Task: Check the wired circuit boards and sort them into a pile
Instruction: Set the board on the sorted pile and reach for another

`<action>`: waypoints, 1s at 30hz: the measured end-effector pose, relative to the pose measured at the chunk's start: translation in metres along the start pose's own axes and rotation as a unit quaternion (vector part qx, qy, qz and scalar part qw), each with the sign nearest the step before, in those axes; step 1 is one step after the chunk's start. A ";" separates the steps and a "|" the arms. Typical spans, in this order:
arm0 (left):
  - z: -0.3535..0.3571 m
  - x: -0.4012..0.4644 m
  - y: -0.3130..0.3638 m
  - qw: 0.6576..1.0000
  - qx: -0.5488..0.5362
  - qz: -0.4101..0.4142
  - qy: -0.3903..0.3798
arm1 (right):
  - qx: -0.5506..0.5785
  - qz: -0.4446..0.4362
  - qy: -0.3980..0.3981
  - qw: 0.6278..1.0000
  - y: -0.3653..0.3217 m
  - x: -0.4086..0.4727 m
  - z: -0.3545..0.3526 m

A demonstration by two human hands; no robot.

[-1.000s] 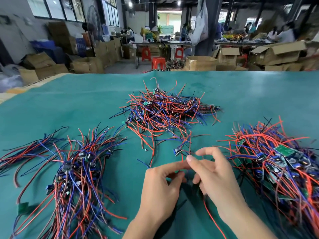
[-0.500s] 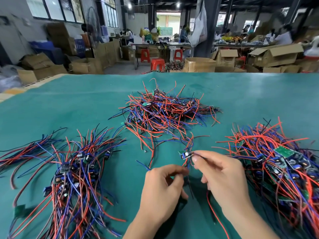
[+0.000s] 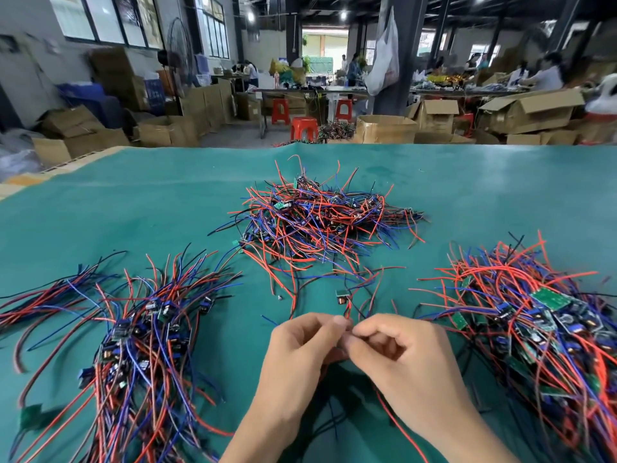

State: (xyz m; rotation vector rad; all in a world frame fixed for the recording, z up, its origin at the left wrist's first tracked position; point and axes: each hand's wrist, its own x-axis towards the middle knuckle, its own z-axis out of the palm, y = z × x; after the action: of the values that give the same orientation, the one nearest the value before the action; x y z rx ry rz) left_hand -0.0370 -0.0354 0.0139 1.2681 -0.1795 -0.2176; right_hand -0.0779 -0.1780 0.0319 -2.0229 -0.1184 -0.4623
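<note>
Both hands meet at the near middle of the teal table [image 3: 133,202]. My left hand [image 3: 300,355] and my right hand [image 3: 400,355] pinch the red and black wires of one small wired circuit board [image 3: 341,298], which sticks up just beyond my fingertips. A tangled pile of wired boards [image 3: 320,222] lies straight ahead. A neater pile [image 3: 140,335] with wires running one way lies at the left. A third pile [image 3: 541,329] with green boards showing lies at the right.
A loose red wire [image 3: 400,426] trails on the cloth under my right wrist. Beyond the table's far edge stand cardboard boxes [image 3: 384,128], red stools [image 3: 303,127] and other people at work benches.
My hands drew closer together and nearer to me. The small board, pinched at my right fingertips half a second ago, now stands out on its wires above both hands' pinch.
</note>
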 end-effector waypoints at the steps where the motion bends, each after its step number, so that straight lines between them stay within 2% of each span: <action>1: -0.001 0.000 0.001 1.000 -0.008 -0.006 -0.002 | -0.014 -0.008 0.002 1.000 0.000 0.000 0.000; 5: -0.002 -0.001 0.003 0.999 -0.034 -0.012 -0.004 | -0.113 -0.021 0.009 0.993 0.002 0.002 -0.004; 11: -0.004 -0.001 0.002 0.998 -0.061 0.016 0.016 | -0.212 0.002 0.040 0.977 0.004 0.004 -0.007; 15: -0.006 0.000 0.003 0.997 -0.073 0.018 0.001 | -0.230 -0.003 0.031 0.973 0.005 0.005 -0.008; 19: -0.004 -0.001 0.004 0.998 -0.063 -0.002 -0.028 | -0.126 -0.020 0.002 0.992 0.010 0.005 -0.004; 22: -0.005 0.000 0.004 0.998 -0.053 0.001 -0.025 | -0.032 0.055 -0.010 0.998 0.010 0.006 0.000; 25: -0.006 0.000 0.005 0.998 -0.033 0.000 -0.047 | 0.032 0.126 0.002 0.992 0.013 0.007 0.003; 30: -0.002 -0.005 0.006 0.996 -0.013 -0.022 -0.084 | 0.192 0.167 0.028 0.967 0.018 0.014 0.004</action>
State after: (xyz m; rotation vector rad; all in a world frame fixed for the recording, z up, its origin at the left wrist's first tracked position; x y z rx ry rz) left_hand -0.0408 -0.0307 0.0188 1.2282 -0.2912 -0.3635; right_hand -0.0587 -0.1845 0.0203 -1.6058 0.1579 -0.2571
